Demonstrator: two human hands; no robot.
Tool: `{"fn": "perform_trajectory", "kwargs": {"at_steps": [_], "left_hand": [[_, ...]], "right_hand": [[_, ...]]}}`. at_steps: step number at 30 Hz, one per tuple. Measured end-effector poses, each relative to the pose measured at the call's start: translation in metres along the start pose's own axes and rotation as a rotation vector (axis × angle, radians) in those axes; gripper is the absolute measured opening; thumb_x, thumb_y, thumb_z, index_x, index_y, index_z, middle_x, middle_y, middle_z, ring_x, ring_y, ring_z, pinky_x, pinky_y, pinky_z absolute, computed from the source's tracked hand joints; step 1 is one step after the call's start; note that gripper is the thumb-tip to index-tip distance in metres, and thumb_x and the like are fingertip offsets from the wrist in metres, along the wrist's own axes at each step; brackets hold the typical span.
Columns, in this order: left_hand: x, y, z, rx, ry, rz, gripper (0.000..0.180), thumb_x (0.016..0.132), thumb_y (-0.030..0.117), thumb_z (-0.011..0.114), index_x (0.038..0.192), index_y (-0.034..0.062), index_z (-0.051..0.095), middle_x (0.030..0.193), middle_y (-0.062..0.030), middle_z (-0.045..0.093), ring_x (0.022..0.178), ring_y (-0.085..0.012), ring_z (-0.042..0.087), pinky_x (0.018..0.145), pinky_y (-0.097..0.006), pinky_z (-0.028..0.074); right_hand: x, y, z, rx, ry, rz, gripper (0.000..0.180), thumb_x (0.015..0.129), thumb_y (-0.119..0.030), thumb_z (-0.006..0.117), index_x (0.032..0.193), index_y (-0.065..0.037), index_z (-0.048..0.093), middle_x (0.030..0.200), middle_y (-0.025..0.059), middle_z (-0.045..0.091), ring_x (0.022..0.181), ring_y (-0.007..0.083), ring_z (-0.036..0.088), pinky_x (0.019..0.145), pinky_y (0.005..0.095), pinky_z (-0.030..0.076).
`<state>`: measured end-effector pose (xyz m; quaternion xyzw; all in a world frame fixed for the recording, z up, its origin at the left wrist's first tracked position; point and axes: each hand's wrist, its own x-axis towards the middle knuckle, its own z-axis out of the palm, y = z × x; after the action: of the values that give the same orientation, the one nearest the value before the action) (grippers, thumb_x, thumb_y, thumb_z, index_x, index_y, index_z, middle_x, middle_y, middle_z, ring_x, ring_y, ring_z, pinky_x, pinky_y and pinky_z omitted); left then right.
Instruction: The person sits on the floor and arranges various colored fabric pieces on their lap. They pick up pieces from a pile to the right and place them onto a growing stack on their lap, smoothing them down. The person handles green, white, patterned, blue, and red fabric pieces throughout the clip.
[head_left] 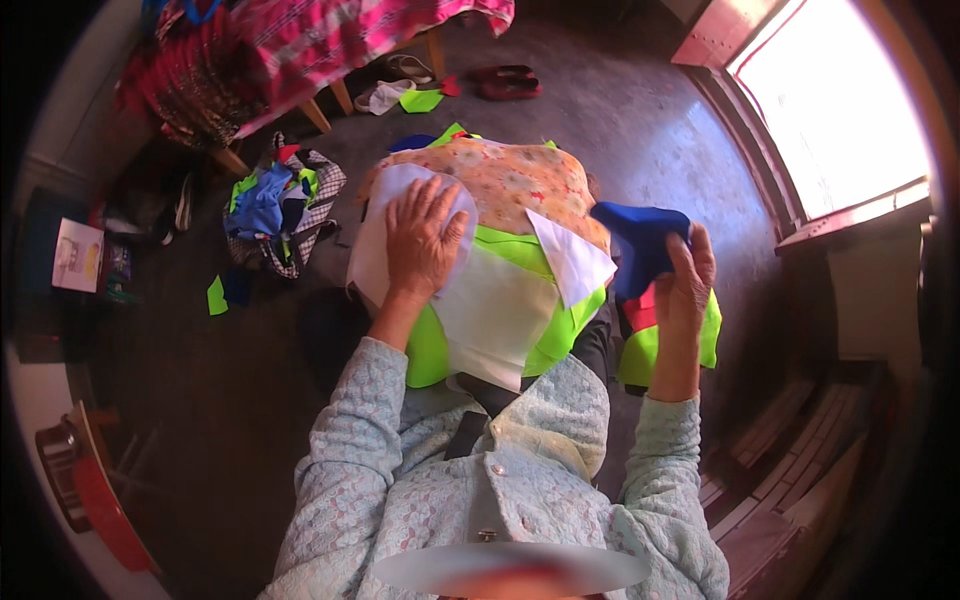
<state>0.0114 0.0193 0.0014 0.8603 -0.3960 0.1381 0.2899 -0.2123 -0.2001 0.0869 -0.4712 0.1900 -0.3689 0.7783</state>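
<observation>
Right grip (685, 283) pinching blue cloth (638, 240), extending leftward; long axis unclear

I see fabric pieces (500, 310) lying on a cloth (500, 180). Left of them sits a scrap heap (265, 200); shoes (512, 90) lie behind

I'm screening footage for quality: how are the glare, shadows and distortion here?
Head view: window blown out white; sheen on the floor near it; left side dim; corners black; edges bowed toward the rim; left hand fairly clear.
</observation>
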Motion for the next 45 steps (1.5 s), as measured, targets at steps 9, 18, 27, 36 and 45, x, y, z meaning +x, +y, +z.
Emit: {"fn": "perform_trajectory", "kwargs": {"at_steps": [9,18,27,36,45], "left_hand": [[-0.008,-0.017,0.004,-0.215,0.064,0.017,0.045,0.099,0.035,0.033,0.128,0.0082,0.053,0.135,-0.0097,0.053,0.13,-0.0306,0.043,0.109,-0.051,0.023],[-0.003,-0.005,-0.007,-0.388,0.095,-0.093,0.048,0.103,0.037,0.026,0.117,0.0095,0.062,0.125,-0.01,0.059,0.127,-0.0303,0.046,0.108,-0.049,0.024],[-0.003,-0.003,-0.006,-0.157,0.07,-0.018,0.042,0.081,0.033,0.068,0.116,0.0086,0.062,0.127,-0.0099,0.058,0.125,-0.03,0.047,0.108,-0.05,0.027],[-0.003,-0.005,-0.006,-0.118,0.028,0.012,0.044,0.081,0.033,0.067,0.117,0.0083,0.062,0.13,-0.0101,0.056,0.126,-0.0297,0.046,0.108,-0.05,0.027],[-0.002,-0.016,-0.002,-0.164,-0.029,0.054,0.044,0.081,0.03,0.067,0.117,0.0052,0.062,0.131,-0.0117,0.056,0.128,-0.0309,0.045,0.108,-0.049,0.026]], "right_hand": [[0.028,0.061,0.11,0.046,-0.195,-0.018,0.028,0.088,0.001,0.062,0.115,0.0,0.055,0.1,0.0055,0.064,0.089,0.0122,0.061,0.08,0.0235,0.049],[-0.009,0.092,0.066,-0.593,-0.154,0.159,0.054,0.081,0.002,0.065,0.13,-0.009,0.045,0.071,-0.0005,0.05,0.065,0.0089,0.055,0.061,0.0238,0.049],[-0.029,0.066,0.073,-1.473,-0.06,-0.746,0.051,0.076,-0.007,0.069,0.125,-0.008,0.052,0.141,0.019,0.041,0.117,0.0335,0.049,0.094,0.0436,0.042],[-0.049,0.108,0.066,-1.535,-0.431,-0.509,0.07,0.079,-0.041,0.068,0.139,-0.012,0.045,0.151,0.0159,0.029,0.141,0.0301,0.024,0.113,0.0496,0.015],[-0.05,0.11,0.062,-1.499,-0.432,-0.459,0.075,0.081,-0.048,0.063,0.141,-0.009,0.04,0.149,0.0145,0.034,0.14,0.0288,0.027,0.115,0.0495,0.015]]}}
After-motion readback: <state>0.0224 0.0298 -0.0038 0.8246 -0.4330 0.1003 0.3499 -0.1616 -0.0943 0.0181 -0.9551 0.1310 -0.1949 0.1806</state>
